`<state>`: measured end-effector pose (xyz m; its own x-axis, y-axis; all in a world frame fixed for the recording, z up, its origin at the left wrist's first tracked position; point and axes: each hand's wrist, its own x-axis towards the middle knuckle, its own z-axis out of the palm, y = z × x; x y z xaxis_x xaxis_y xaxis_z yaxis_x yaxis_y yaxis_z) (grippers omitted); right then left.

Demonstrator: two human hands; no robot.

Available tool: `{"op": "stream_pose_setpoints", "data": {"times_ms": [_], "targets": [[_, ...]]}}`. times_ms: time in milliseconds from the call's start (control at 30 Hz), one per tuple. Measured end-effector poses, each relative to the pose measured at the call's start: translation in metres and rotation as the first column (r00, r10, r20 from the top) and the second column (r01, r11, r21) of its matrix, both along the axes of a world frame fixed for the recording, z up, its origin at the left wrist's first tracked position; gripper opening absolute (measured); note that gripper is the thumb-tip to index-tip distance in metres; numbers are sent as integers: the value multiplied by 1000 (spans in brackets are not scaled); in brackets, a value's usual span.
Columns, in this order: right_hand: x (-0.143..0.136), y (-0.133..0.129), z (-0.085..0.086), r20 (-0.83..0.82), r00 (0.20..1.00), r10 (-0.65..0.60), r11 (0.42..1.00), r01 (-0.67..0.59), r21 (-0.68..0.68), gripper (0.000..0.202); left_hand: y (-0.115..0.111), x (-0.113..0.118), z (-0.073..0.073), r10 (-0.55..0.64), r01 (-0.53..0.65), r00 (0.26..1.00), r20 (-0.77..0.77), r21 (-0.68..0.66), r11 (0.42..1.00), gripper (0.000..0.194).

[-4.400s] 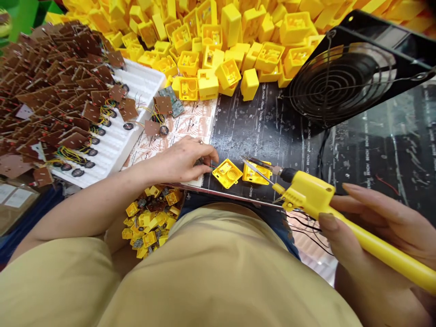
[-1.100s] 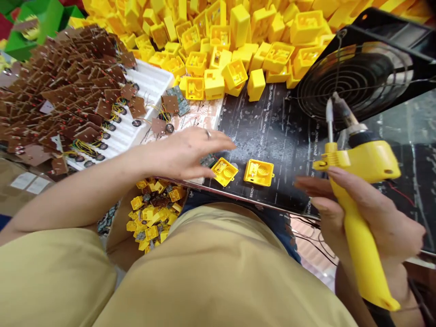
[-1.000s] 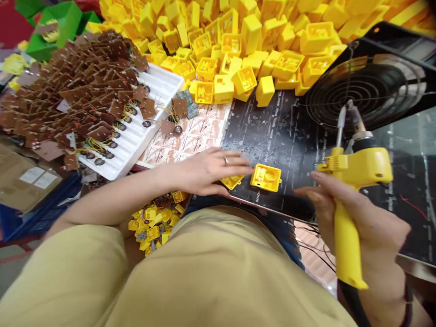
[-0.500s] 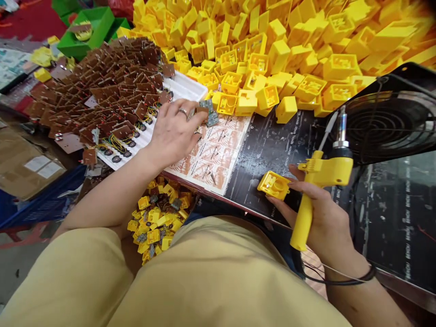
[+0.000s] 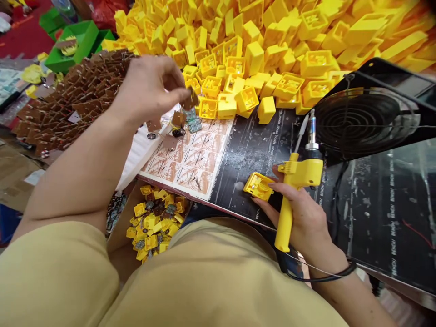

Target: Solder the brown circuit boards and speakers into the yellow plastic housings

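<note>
My left hand (image 5: 153,86) is raised above the near end of the board pile, its thumb and fingers pinching a small brown circuit board (image 5: 190,99). Just below it, another brown board with wires and a round black speaker (image 5: 178,132) lies beside some grey-green circuit boards (image 5: 194,124). My right hand (image 5: 303,213) is wrapped round a yellow soldering gun (image 5: 286,218), whose metal tip points up and away. The thumb and fingertips of that same hand also hold an open yellow plastic housing (image 5: 259,185) just over the black bench top.
Brown circuit boards (image 5: 68,106) are heaped at the left by a white foam tray (image 5: 136,156). Yellow housings (image 5: 254,56) pile up across the back. A black fan (image 5: 354,120) stands at right. Below the bench edge, a carton holds filled yellow housings (image 5: 153,222).
My left hand has lifted from the bench, bringing up a brown board. A board with a speaker now shows on the printed sheet. My right hand keeps its hold on gun and housing.
</note>
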<state>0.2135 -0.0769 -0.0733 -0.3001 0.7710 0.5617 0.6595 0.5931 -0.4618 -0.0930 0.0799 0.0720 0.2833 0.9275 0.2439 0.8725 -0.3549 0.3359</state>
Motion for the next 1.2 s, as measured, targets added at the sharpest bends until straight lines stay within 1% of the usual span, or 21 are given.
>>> {"op": "stream_pose_setpoints", "data": {"times_ms": [67,100,133,200,267,300,367,433,500,533,567,633,667,700,767,833,900,1000,1067,1133,1200], "targets": [[0,0,2,9,1000,-6,1000,6,1,53,2,8,10,-18,9,982,186,47,999,33],[-1,0,2,13,1000,-11,1000,11,4,53,4,14,12,-31,18,967,252,53,998,38],[-1,0,3,17,1000,-16,1000,16,9,53,6,20,12,-58,51,952,300,32,998,40],[-2,0,3,27,999,-26,999,26,21,52,9,35,7,-85,115,917,390,-53,992,34],[-2,0,4,36,999,-34,999,33,31,51,7,48,-4,-71,172,871,485,-166,971,25],[-2,0,4,39,999,-35,999,34,31,50,3,52,-12,-57,190,846,530,-199,961,21],[-2,-1,7,34,999,-33,999,33,22,48,-11,56,-32,-36,195,806,591,-208,958,17],[-2,-4,9,22,999,-24,1000,24,3,48,-32,51,-56,-48,196,791,610,-178,964,14],[-2,-6,12,16,1000,-10,1000,10,-23,48,-56,37,-78,-133,250,815,564,-135,959,12],[-2,-7,13,15,1000,1,1000,-1,-31,47,-67,29,-85,-206,310,842,499,-133,942,10],[-2,-8,13,16,1000,15,999,-14,-38,46,-76,20,-90,-291,372,877,382,-156,915,5],[-2,-9,12,18,999,47,998,-46,-47,43,-90,6,-91,-437,463,885,159,-205,862,11],[-2,-9,12,17,998,62,997,-61,-45,42,-94,3,-87,-469,475,880,80,-212,854,16],[-3,-9,11,16,997,74,996,-73,-44,42,-96,2,-82,-473,471,880,40,-200,859,19],[-4,-8,11,19,996,86,995,-85,-48,42,-96,9,-71,-435,432,900,14,-154,889,20],[-4,-8,12,27,996,86,995,-84,-54,41,-92,24,-62,-417,411,908,-36,-107,905,22],[-3,-9,12,45,996,82,995,-79,-63,40,-87,41,-59,-425,417,889,-169,-83,905,24],[0,-12,13,63,996,70,996,-66,-65,45,-79,60,-62,-415,410,811,-412,-105,906,24],[3,-14,12,63,996,64,996,-60,-69,48,-75,67,-67,-420,404,757,-500,-146,903,23],[6,-17,13,54,996,65,995,-61,-80,48,-72,67,-73,-425,384,756,-498,-188,904,22],[8,-18,14,38,997,69,994,-66,-90,48,-71,63,-78,-424,357,810,-406,-232,905,20]]}}
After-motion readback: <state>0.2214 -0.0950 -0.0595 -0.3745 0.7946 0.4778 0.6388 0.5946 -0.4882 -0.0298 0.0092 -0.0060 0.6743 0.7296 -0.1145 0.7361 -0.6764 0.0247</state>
